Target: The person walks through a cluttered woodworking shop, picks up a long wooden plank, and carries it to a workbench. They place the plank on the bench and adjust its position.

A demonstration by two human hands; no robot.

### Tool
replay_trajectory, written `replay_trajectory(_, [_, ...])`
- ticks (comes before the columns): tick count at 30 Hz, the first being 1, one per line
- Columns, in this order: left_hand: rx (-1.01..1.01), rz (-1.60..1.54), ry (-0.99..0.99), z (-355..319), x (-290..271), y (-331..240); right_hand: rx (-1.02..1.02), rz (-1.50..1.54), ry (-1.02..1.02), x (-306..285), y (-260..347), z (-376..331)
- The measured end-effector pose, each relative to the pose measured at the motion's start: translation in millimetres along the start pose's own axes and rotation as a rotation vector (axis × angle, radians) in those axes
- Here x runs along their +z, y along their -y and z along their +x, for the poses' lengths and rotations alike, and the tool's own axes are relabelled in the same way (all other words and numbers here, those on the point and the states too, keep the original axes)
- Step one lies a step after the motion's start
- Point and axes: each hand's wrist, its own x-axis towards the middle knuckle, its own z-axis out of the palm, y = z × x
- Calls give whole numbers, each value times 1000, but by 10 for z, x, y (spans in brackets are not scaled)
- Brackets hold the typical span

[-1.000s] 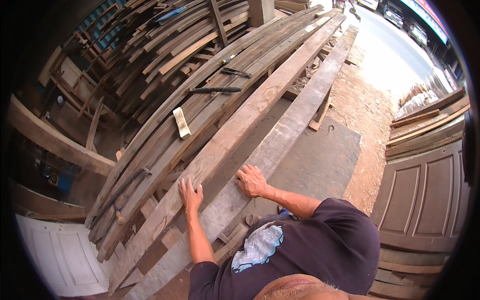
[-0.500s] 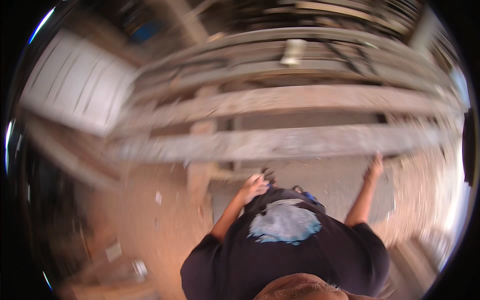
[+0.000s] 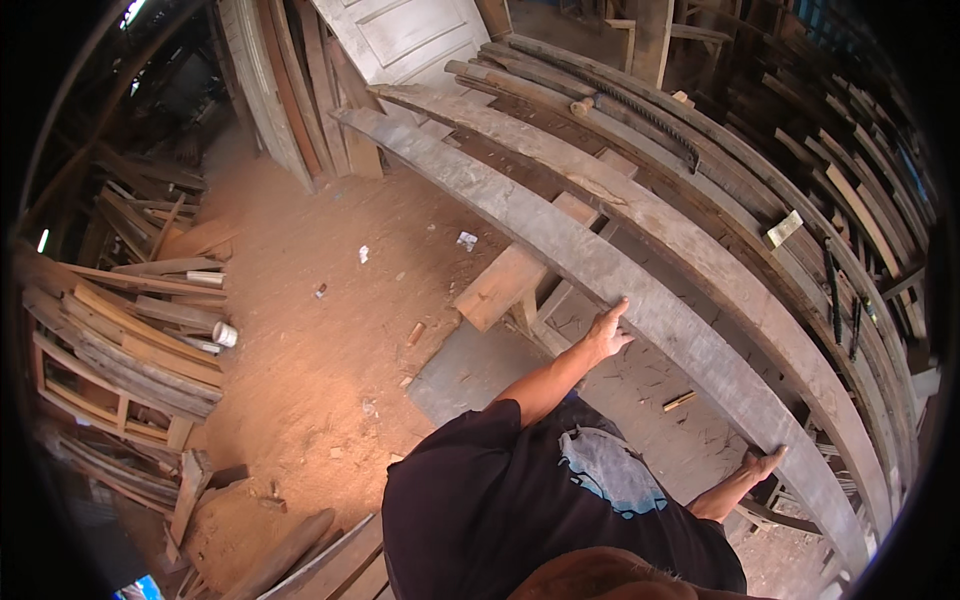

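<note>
A brown dirt floor (image 3: 300,330) spreads at my nine o'clock. The grey plank (image 3: 560,245) runs from eleven to four — the left hand (image 3: 606,333), past three, and right hand (image 3: 764,466), at four, meet its near edge; whether fingers clasp underneath, I can't tell. Uneven pushing could skew it on the wooden block (image 3: 500,287).

Near plank (image 3: 560,240) grey; farther plank (image 3: 680,235) pinkish brown; shirt (image 3: 460,490) black, grey-blue print (image 3: 610,470); door (image 3: 420,40) white; ground (image 3: 300,350) orange-brown.
</note>
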Motion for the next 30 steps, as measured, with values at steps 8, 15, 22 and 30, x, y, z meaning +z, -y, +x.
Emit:
replay_trajectory(8, [39,72,154,-104,-165,-46,12,-28,-38,-122,-115,-388])
replay_trajectory(15, [36,168,86,-178,-401,-120,8,-47,-4,-404,-269,-356])
replay_trajectory(22, [19,373,12,-255,-302,-123,66,-168,-109,-333,-135,-314])
replay_trajectory(30, [-252,694,150,-409,-260,-104,-1202,-1741,-25,1045,-388,-1183])
